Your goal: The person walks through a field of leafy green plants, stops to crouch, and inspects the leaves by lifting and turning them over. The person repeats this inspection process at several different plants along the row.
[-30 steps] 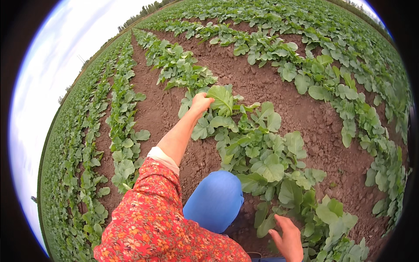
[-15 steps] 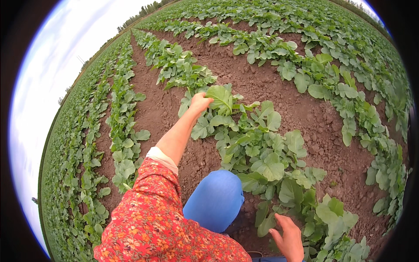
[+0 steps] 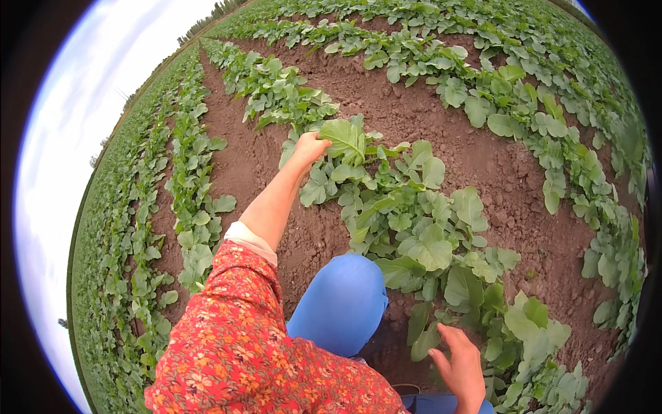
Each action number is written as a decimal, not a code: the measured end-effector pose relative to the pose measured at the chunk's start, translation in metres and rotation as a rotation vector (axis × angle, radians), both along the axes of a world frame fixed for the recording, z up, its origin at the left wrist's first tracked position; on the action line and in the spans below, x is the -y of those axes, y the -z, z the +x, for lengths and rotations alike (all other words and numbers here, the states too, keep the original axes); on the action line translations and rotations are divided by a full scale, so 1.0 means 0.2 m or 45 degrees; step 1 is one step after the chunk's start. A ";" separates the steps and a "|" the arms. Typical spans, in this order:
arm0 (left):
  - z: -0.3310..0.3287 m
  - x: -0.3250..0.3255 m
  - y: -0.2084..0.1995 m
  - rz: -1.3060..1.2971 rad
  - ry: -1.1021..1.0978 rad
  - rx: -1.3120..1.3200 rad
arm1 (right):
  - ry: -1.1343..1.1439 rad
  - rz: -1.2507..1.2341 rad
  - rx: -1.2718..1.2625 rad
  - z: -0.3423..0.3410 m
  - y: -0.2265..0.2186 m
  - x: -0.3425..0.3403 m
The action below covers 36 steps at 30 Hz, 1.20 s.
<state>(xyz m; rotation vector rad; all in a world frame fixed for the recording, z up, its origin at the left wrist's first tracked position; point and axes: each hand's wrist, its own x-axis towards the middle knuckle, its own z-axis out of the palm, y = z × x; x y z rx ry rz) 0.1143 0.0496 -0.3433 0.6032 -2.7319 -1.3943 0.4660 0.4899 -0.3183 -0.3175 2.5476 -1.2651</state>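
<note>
My left hand (image 3: 312,148) reaches forward into the row, its thumb and fingers closed on the edge of a broad green leaf (image 3: 346,141). The leaf's pale veins face up, and part of its edge is hidden by the fingers. It belongs to the line of low leafy plants (image 3: 427,247) running past my knee. At the lower right, my right hand (image 3: 460,366) hovers beside the near plants with thumb and fingers apart. It holds nothing, and a drooping leaf (image 3: 425,341) lies closest to its fingertips.
My bent knee in blue trousers (image 3: 341,297) is just left of the row. Brown crumbly soil (image 3: 514,196) separates this row from another leafy row (image 3: 545,148) on the right. More rows (image 3: 193,200) stretch off at left toward distant trees (image 3: 210,19).
The view has shifted slightly. My left hand keeps its hold on the leaf, and my right hand stays beside the near plants with its fingers apart.
</note>
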 end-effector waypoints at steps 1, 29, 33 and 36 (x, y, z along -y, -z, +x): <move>0.01 -0.01 0.01 0.000 -0.009 0.013 | 0.005 0.003 0.006 0.00 0.00 0.00; 0.94 -0.90 -0.30 -0.309 1.965 -0.040 | 0.199 0.089 -0.187 0.31 -0.02 -0.32; 0.95 -0.84 -0.31 -0.469 2.439 -0.290 | 0.242 0.304 0.042 0.59 -0.07 -0.53; 0.91 -0.84 -0.35 -0.393 2.549 -0.267 | 0.364 0.360 -0.025 0.76 -0.07 -0.54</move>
